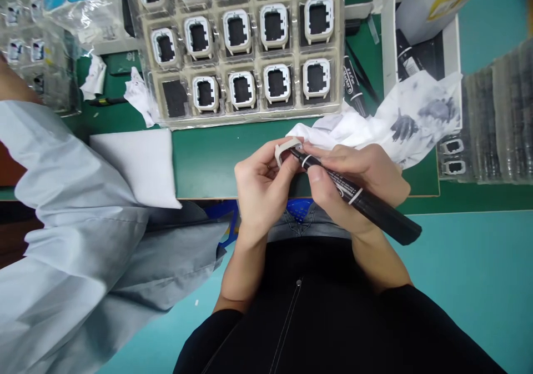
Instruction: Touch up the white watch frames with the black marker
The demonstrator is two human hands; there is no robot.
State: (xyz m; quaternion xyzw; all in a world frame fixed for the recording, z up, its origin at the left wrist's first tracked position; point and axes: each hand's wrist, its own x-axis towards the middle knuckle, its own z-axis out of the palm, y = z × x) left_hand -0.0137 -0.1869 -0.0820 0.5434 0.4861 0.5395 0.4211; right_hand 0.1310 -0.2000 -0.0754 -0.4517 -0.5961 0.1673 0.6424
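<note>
1. My left hand [263, 188] pinches a pale frame [285, 145] at its fingertips, between thumb and fingers.
2. My right hand [370, 168] grips a black marker [381, 214], its tip at the frame.
3. Beyond both hands, I see a tray [250, 117] of similar frames.

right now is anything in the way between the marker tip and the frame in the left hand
Nothing visible: the right hand holds the marker with its tip end at the frame in the left hand. The cloth lies beyond, not between.
</note>
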